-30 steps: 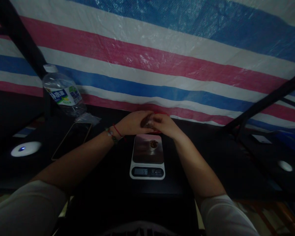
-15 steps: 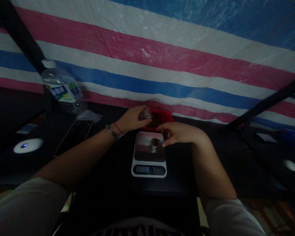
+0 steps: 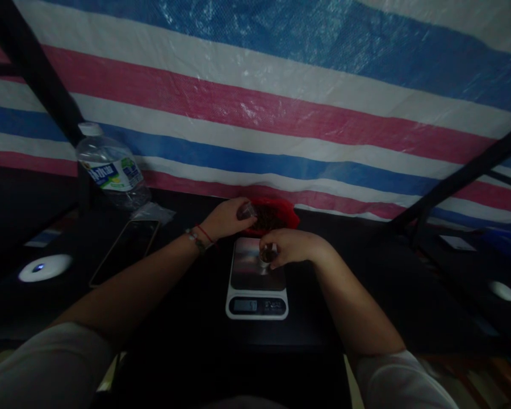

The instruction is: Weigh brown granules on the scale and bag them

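A white kitchen scale (image 3: 243,275) with a metal plate and a small lit display lies on the black table in front of me. On its plate stands a small round cup (image 3: 265,262) with dark brown bits in it. My right hand (image 3: 298,247) has its thumb and fingers around the cup's rim. Just behind the scale is a red tray (image 3: 290,213) holding loose dark brown bits. At its left edge my left hand (image 3: 225,219) grips a small clear plastic container (image 3: 247,211), partly hidden by the fingers.
Left of my arm lie a phone (image 3: 125,250), a clear plastic bag (image 3: 155,214) and a white oval device (image 3: 45,267). A big clear bottle (image 3: 114,170) leans at the back left. Striped sheeting (image 3: 255,113) hangs behind the table between dark metal posts.
My right hand has moved left from beside the small cup and closed its fingers on it. My left hand keeps the clear container by the red tray. The view has tilted up slightly.
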A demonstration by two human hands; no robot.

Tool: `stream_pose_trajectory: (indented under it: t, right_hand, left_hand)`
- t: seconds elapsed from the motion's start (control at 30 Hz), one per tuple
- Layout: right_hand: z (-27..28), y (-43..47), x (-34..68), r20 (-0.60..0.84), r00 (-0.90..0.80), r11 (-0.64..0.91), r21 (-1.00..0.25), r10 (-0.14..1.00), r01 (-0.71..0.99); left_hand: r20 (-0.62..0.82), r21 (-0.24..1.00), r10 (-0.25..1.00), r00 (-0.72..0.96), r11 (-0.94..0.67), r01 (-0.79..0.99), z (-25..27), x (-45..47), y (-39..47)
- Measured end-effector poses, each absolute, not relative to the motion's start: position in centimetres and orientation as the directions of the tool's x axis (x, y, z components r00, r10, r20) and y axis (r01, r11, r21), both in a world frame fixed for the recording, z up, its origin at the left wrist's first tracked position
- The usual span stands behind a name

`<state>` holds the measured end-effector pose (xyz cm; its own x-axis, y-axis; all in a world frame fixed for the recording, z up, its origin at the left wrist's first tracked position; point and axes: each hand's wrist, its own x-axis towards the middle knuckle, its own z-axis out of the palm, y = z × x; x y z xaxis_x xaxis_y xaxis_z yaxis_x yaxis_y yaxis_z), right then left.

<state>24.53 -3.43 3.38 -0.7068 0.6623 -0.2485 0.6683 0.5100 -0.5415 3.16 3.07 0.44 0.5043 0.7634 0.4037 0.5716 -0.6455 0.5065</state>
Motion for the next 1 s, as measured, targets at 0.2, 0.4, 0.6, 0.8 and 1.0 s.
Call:
stream_pose_trajectory:
  t: [0.2, 0.4, 0.6, 0.8, 1.0]
  right_hand:
    - [4.8, -3.2, 25.3, -0.122, -0.643, 0.447, -0.621, 0.756, 0.644]
    - [5.7, -3.1, 25.9, 0.091, -0.506, 0.411, -0.713, 0.857, 0.568]
    - [5.1, -2.4, 25.6, 0.244, -0.418, 0.446, -0.741, 0.875, 0.502]
    - [4.4, -1.6, 25.7, 0.333, -0.355, 0.482, -0.69, 0.874, 0.54]
    - [4.3, -2.0, 25.3, 0.337, -0.338, 0.471, -0.732, 0.878, 0.492]
  left_hand:
    - [0.382, 0.524, 0.766, 0.517, -0.64, 0.562, 0.4, 3.2, 3.1]
    - [0.343, 0.582, 0.773, 0.533, -0.621, 0.525, 0.2, 3.3, 2.9]
    - [0.349, 0.624, 0.754, 0.556, -0.63, 0.463, 0.5, 3.7, 2.2]
    - [0.405, 0.672, 0.729, 0.552, -0.647, 0.362, 0.6, 4.1, 1.4]
    - [0.377, 0.701, 0.744, 0.552, -0.618, 0.355, 0.8, 4.3, 1.2]
